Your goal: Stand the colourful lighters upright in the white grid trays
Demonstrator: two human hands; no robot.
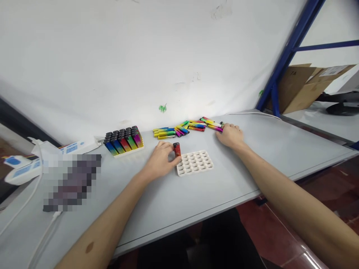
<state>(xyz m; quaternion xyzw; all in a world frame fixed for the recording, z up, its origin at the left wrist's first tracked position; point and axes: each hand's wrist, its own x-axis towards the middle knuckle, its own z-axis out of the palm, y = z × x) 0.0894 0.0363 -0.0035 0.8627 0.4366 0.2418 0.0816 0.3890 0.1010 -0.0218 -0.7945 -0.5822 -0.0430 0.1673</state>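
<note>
My left hand (160, 160) is closed on a red lighter (177, 150) with a black top. The lighter stands upright at the far left corner of a white tray (211, 166) with rows of small holes. Whether its lower end sits in a hole is hidden by my thumb. My right hand (231, 135) reaches to the right end of a loose row of colourful lighters (196, 126), fingers curled round the end of one lighter (215, 127). To the left stands a second tray (129, 152), filled with upright black-topped lighters (123, 142).
White power strips (75, 147) and cables lie at the left, beside a blurred-out dark object (74, 183) with a white cable. A white wall (179, 56) rises behind the grey table (174, 209). Blue shelf posts (286, 56) and a cardboard box (303, 89) are on the right.
</note>
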